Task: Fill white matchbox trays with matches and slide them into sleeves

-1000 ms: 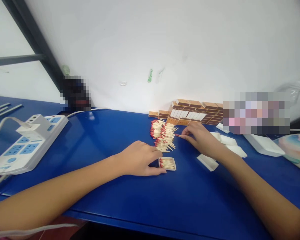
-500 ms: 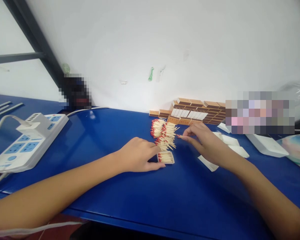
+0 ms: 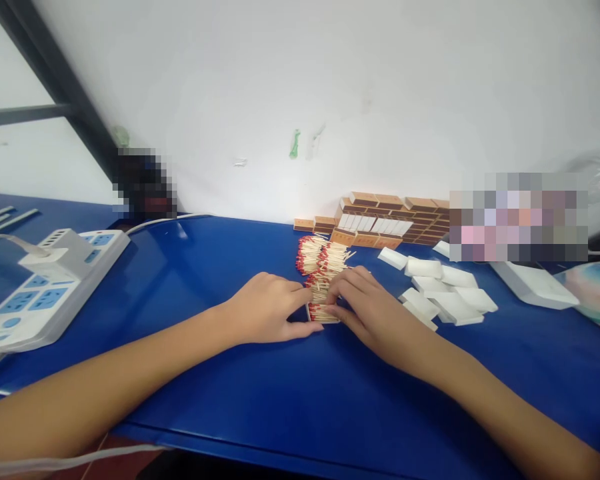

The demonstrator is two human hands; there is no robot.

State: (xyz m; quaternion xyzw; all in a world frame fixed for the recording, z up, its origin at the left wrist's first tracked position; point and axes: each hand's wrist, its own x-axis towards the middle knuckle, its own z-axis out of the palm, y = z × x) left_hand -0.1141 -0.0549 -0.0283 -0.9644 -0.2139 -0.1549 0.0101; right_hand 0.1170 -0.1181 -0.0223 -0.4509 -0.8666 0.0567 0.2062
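My left hand [image 3: 266, 310] grips the tray [image 3: 329, 322]; whether my right hand [image 3: 373, 313], over its matches [image 3: 320, 313], pinches any, I cannot tell

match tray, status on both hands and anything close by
Left hand at left end of match tray. Right hand at its right end, grip unclear. Matches inside; loose pile just beyond.

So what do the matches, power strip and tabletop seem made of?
Matches: likely wood, matte; pale thin sticks with red heads. Power strip: probably plastic; smooth white body with blue socket faces. Tabletop: glossy blue, showing soft reflections; painted metal or laminate, unclear.
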